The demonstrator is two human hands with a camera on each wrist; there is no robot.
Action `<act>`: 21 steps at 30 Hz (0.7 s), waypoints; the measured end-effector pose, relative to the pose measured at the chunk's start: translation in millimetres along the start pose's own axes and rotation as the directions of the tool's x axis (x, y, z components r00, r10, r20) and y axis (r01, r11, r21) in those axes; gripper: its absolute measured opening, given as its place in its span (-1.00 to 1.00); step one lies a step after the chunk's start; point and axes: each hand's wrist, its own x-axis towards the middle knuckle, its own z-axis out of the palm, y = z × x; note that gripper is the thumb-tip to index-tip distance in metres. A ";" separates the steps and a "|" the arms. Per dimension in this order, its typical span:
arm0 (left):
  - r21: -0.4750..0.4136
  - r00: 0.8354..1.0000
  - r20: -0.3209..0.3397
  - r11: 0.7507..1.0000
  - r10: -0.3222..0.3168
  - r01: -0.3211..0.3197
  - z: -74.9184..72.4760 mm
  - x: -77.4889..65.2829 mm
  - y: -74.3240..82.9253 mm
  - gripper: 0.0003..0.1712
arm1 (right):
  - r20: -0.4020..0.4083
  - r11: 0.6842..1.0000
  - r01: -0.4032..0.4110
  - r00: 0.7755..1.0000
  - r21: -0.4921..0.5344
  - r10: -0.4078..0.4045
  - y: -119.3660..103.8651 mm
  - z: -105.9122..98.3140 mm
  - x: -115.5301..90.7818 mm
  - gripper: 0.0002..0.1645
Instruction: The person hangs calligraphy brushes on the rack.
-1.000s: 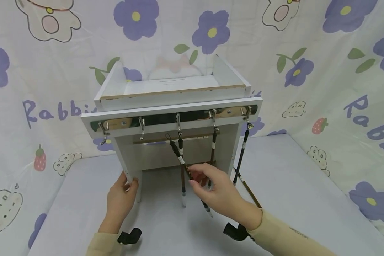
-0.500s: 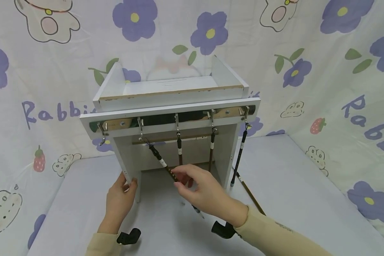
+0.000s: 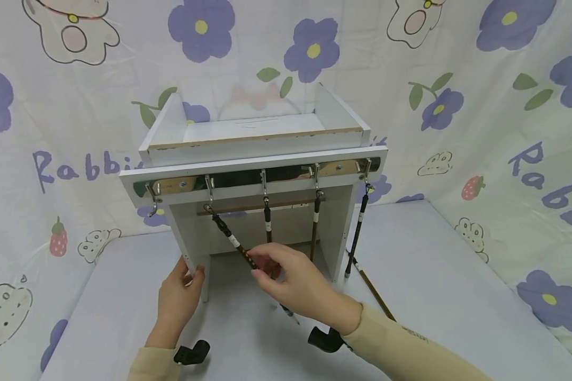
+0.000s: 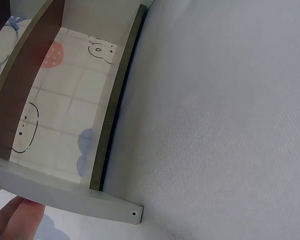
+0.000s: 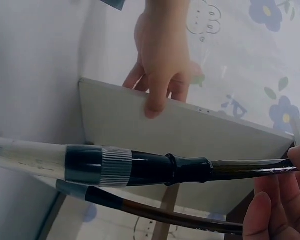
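Note:
My right hand (image 3: 291, 278) pinches the shaft of a dark calligraphy brush (image 3: 232, 239), which slants down to the right. The brush's cord loop (image 3: 208, 208) overlaps the tip of the second hook (image 3: 210, 186) from the left. In the right wrist view, its pale bristle tip (image 5: 27, 155) points left, and curled fingers (image 5: 260, 212) hold the shaft at the right edge. My left hand (image 3: 178, 296) grips the left side panel (image 3: 186, 238) of a white stand, thumb on the inner face. Left wrist view: only fingertips (image 4: 22, 220) show at the panel.
Three more brushes hang by loops from hooks right of the held one, including a middle brush (image 3: 268, 217) and a far-right brush (image 3: 357, 233). The leftmost hook (image 3: 153, 203) is bare. Another brush (image 3: 374, 288) lies on the white tabletop (image 3: 457, 296) right of the stand.
My right hand has moved left with the calligraphy brush, bringing its loop from beside the middle hook to the second hook from the left. The left hand keeps its grip on the panel.

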 end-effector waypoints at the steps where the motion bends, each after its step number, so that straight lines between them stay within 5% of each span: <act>1: 0.002 1.000 -0.001 1.000 0.001 -0.001 0.0 -0.1 0.2 -0.41 | 0.001 1.000 -0.003 1.000 0.001 0.003 0.1 0.1 0.3 -0.67; 21: 0.001 1.000 -0.003 1.000 0.002 -0.002 0.6 0.0 -2.2 -0.43 | -0.005 1.000 -0.016 1.000 0.012 0.016 6.5 0.5 -1.7 -0.67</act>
